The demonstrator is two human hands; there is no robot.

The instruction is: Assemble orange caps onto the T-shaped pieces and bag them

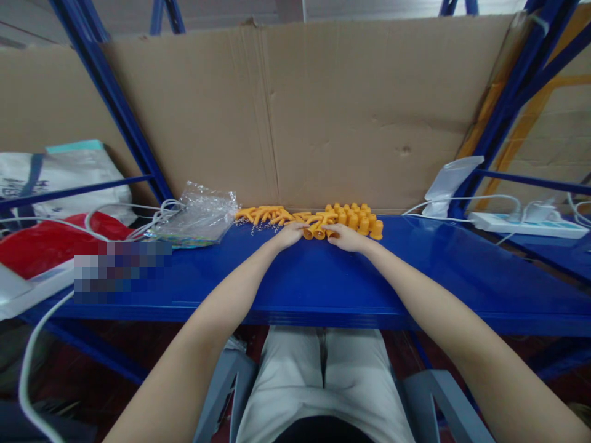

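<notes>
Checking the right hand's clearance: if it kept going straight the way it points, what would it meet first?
The right hand already touches the orange plastic pieces; it would likely push into them, with the cardboard sheet behind.

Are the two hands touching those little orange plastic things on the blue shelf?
Touching. In the head view, the left hand and right hand both rest their fingers on the orange pieces on the blue shelf, with no gap showing.
</notes>
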